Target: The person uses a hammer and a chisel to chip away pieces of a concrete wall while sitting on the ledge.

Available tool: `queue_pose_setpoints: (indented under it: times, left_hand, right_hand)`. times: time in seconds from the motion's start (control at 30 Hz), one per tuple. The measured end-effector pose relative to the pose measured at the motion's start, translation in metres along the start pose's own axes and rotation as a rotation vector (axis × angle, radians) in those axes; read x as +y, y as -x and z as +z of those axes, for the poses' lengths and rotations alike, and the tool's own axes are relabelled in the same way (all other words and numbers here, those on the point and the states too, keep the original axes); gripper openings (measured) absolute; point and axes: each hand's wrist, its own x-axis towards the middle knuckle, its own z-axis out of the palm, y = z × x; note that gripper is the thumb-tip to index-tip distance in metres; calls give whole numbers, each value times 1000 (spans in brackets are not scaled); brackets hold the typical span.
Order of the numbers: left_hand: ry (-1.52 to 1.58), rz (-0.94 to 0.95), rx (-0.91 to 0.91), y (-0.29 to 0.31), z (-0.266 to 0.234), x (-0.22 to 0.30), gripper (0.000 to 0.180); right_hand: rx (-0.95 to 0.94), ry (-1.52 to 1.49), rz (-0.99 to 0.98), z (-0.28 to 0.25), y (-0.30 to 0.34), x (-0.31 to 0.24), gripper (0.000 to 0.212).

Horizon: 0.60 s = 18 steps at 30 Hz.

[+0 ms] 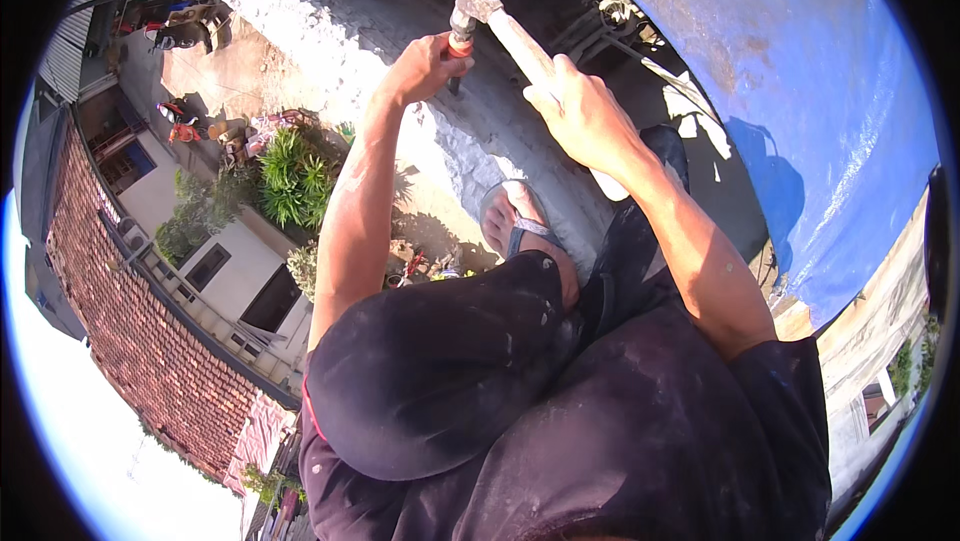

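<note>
My left hand (428, 68) is closed around a chisel (461, 44) with a red-orange grip, held upright against the rough top of a concrete wall (462, 151). My right hand (590, 119) grips a hammer (524, 49) by its pale handle. The hammer's metal head, with a curved pointed end, is at the top of the chisel; I cannot tell whether they touch. The chisel's dark lower end shows below my fist, its tip hard to make out.
My sandalled foot (520, 221) rests on the narrow wall top. A blue tarp (800, 71) hangs at the right. Far below on the left lie a yard with plants (295, 176), motorbikes (180, 121) and a house with a tiled roof (150, 311).
</note>
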Motion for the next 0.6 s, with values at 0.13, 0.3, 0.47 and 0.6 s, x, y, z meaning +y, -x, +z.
queue_pose_setpoints:
  times: [0.13,0.3,0.47,0.6]
  left_hand:
    - [9,-30,25,8,0,-12,33]
    - [16,-14,44,9,0,-12,35]
    - [-129,15,12,7,1,-14,38]
    - [-59,25,54,17,6,-21,39]
  right_hand:
    - [-23,-168,-3,-34,-2,-22,42]
    - [471,-758,-126,-37,2,-64,34]
    - [-55,-62,-48,-2,6,-15,37]
    - [45,-219,-139,-29,18,-38,42]
